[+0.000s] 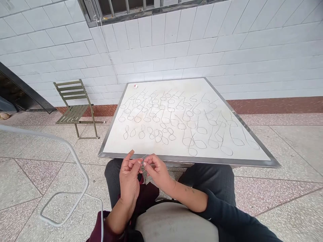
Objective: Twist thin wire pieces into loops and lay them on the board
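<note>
Both hands meet just in front of the near edge of a white table (161,149). My left hand (130,178) pinches a thin wire (144,170) between thumb and forefinger, with another finger raised. From the right, my right hand (158,171) grips the same wire with its thumb and fingertips closed. The wire is thin and curved, and its full shape is partly hidden by the fingers. Many thin wire loops with straight tails (193,152) lie in rows on the table top. Several smaller twisted loops (142,135) lie near its front left.
A small white and red object (135,86) sits at the table's far left corner. A slatted folding chair (73,114) stands left on the tiled floor. A grey tube (75,158) bends at the lower left. Behind the table is a tiled wall (171,60) with a barred window.
</note>
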Available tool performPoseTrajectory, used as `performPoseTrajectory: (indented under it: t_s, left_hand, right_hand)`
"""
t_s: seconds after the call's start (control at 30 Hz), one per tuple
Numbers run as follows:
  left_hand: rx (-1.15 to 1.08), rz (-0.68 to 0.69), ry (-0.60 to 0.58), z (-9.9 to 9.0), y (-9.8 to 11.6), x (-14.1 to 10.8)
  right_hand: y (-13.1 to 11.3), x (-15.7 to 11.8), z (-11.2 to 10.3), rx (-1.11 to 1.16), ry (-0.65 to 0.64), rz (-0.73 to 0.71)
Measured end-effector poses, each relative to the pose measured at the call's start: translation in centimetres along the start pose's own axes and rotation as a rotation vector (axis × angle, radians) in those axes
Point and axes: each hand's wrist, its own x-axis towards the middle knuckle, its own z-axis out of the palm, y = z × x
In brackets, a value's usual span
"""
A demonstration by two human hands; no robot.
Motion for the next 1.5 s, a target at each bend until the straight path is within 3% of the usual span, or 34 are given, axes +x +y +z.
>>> performPoseTrajectory:
  t_s: [0.17, 0.37, 0.57, 0.73, 1.0, 1.17, 1.33, 1.5]
  left_hand:
    - [0.017, 0.043, 0.022, 0.0, -0.1, 0.0]
    - [0.145, 0.067, 0.014, -0.3, 0.2, 0.1]
    - [0.074, 0.001, -0.059, -0.1, 0.2, 0.2]
    - [0.071, -0.023, -0.104, -0.4, 0.0, 0.2]
    - [0.343, 0.096, -0.234, -0.7, 0.5, 0.0]
    - [0.425, 0.097, -0.278, -0.7, 0.7, -0.4]
    - [0.456, 0.098, -0.301, -0.8, 0.6, -0.6]
    - [0.41, 0.076, -0.311, -0.9, 0.4, -0.5]
  right_hand:
    - [0.4, 0.0, -0.4, 0.035, -0.028, -0.002]
    - [-0.8, 0.3, -1.2, 0.165, 0.101, -0.016]
    - [-2.0, 0.4, -1.3, 0.345, 0.035, 0.016]
    - [-1.6, 0.6, -1.6, 0.342, 0.003, 0.016]
    - [-2.6, 1.3, -3.8, -0.126, -0.103, -0.059]
    - [-2.9, 1.8, -4.7, -0.56, -0.135, -0.318]
    - [-2.8, 2.7, -5.8, -0.953, -0.363, -0.501]
    - [-3.2, 3.3, -6.7, -1.049, -0.536, -0.542]
